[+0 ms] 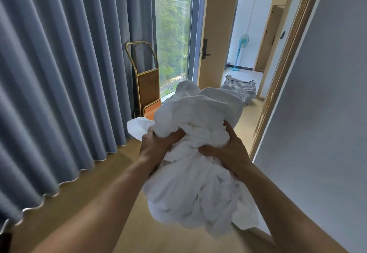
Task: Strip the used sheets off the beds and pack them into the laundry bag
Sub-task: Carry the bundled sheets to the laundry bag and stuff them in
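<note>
A big crumpled bundle of white sheets (196, 117) hangs in the air in front of me, held out at arm's length. My left hand (154, 145) grips its left side, fingers dug into the folds. On the right side my right hand (228, 149) clutches the bunched cloth. Part of the sheet trails down below my hands. The checked laundry bag (245, 89) stands open on the floor in the doorway ahead, partly hidden behind the bundle. No bed is in view.
Grey curtains (65, 74) line the left side. A gold luggage trolley (148, 82) leans by the window. An open wooden door (215, 34) and a grey wall (317, 113) frame the doorway. A teal standing fan (241, 52) stands in the far room.
</note>
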The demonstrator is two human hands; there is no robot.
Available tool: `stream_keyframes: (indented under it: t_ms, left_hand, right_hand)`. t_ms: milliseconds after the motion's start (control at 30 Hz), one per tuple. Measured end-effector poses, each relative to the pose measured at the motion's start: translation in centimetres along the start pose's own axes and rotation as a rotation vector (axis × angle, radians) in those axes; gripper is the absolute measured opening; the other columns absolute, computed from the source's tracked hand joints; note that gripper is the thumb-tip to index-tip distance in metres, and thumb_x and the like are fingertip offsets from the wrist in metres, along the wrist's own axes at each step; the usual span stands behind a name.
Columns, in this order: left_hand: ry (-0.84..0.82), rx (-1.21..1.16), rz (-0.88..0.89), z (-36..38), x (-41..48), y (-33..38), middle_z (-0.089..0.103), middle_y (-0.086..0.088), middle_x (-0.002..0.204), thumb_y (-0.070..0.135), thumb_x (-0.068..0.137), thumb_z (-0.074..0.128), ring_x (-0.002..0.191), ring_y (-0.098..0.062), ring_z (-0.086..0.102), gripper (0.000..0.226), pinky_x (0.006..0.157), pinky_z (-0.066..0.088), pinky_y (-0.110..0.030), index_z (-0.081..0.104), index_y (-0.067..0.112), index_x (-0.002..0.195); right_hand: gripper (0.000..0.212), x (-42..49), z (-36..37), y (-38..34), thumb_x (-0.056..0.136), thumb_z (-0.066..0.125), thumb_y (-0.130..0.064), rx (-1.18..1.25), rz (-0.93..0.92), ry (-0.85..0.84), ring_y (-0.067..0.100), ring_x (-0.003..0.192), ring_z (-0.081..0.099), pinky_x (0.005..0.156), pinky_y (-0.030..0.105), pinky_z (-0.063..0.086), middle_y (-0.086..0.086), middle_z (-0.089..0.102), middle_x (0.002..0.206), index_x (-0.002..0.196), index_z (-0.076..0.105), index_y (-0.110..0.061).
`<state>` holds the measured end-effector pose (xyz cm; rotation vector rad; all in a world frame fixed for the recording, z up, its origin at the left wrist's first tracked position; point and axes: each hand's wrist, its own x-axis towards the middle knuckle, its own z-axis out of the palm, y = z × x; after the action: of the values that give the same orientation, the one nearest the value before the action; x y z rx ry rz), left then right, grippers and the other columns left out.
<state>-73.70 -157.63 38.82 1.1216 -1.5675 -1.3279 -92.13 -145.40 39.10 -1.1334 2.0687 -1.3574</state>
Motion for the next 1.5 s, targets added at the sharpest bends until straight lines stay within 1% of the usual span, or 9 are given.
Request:
stream_keyframes:
  t_ms: [167,267,500,767,900,1033,1167,1300,1500]
  left_hand:
    - [0.018,-0.010,0.048,2.0,11.2,-0.3,0.069,-0.001,0.111,0.095,0.026,0.069,0.099,-0.025,0.067,0.109,0.092,0.055,-0.048,0.062,0.037,0.118]
    - [0.008,-0.043,0.058,3.1,18.4,-0.4,0.069,-0.002,0.110,0.095,0.022,0.069,0.099,-0.027,0.066,0.112,0.093,0.054,-0.048,0.062,0.035,0.117]
    - [-0.073,-0.068,0.062,6.3,33.2,1.3,0.071,0.002,0.109,0.087,0.024,0.077,0.097,-0.022,0.069,0.105,0.088,0.057,-0.047,0.064,0.034,0.114]
    - [-0.136,-0.064,0.037,14.2,48.7,2.0,0.073,0.007,0.106,0.079,0.030,0.085,0.093,-0.015,0.071,0.091,0.083,0.059,-0.044,0.066,0.035,0.108]
    - [-0.150,-0.077,0.039,18.6,56.4,2.7,0.072,0.004,0.109,0.079,0.026,0.086,0.094,-0.016,0.072,0.096,0.084,0.060,-0.044,0.066,0.034,0.107]
    - [-0.137,-0.073,0.039,22.5,63.3,4.0,0.070,0.004,0.109,0.076,0.027,0.084,0.093,-0.015,0.070,0.094,0.080,0.058,-0.038,0.063,0.034,0.108]
    - [-0.122,-0.092,0.017,25.6,70.1,4.4,0.069,0.003,0.111,0.073,0.029,0.087,0.094,-0.016,0.070,0.090,0.084,0.059,-0.041,0.063,0.037,0.108]
    - [-0.141,-0.103,0.002,28.8,76.9,4.1,0.067,0.002,0.114,0.079,0.018,0.085,0.096,-0.017,0.070,0.102,0.089,0.058,-0.043,0.063,0.039,0.110]
    - [-0.204,-0.123,0.043,34.2,90.3,4.2,0.065,0.003,0.117,0.078,0.022,0.086,0.101,-0.015,0.067,0.102,0.092,0.056,-0.041,0.061,0.041,0.114]
  right_hand:
    - [0.129,11.4,2.1,0.7,0.036,0.083,-0.071,0.000,-0.009,-0.001,0.024,0.124,0.055,0.106,0.047,0.046,-0.003,0.053,0.140,0.147,0.018,-0.061]
    - [0.128,18.4,3.4,0.7,0.036,0.084,-0.070,-0.002,-0.010,0.031,0.023,0.123,0.056,0.107,0.047,0.046,-0.004,0.053,0.138,0.146,0.019,-0.063]
    - [0.128,32.4,4.7,0.9,0.035,0.087,-0.071,0.027,0.009,0.115,0.023,0.123,0.057,0.106,0.047,0.047,-0.004,0.055,0.136,0.143,0.020,-0.066]
    - [0.125,47.6,3.3,3.9,0.036,0.085,-0.072,0.025,0.046,0.184,0.024,0.123,0.056,0.105,0.049,0.047,-0.005,0.054,0.138,0.145,0.023,-0.061]
    - [0.125,56.7,2.0,5.5,0.036,0.084,-0.073,0.030,0.031,0.197,0.024,0.123,0.057,0.104,0.049,0.048,-0.005,0.055,0.138,0.145,0.023,-0.061]
    - [0.123,64.8,0.6,6.5,0.035,0.087,-0.073,0.055,0.017,0.190,0.024,0.121,0.058,0.102,0.049,0.050,-0.004,0.056,0.135,0.141,0.026,-0.065]
    - [0.121,72.2,-0.2,7.2,0.035,0.088,-0.072,0.050,0.014,0.186,0.024,0.121,0.057,0.102,0.050,0.049,-0.005,0.054,0.137,0.140,0.027,-0.067]
    - [0.121,78.9,-0.6,7.9,0.036,0.087,-0.069,0.039,0.044,0.201,0.023,0.122,0.057,0.101,0.049,0.051,-0.006,0.054,0.137,0.141,0.026,-0.064]
    - [0.130,91.5,-0.3,9.0,0.033,0.079,-0.083,0.014,0.050,0.263,0.025,0.133,0.049,0.109,0.053,0.044,-0.008,0.047,0.147,0.146,0.023,-0.055]
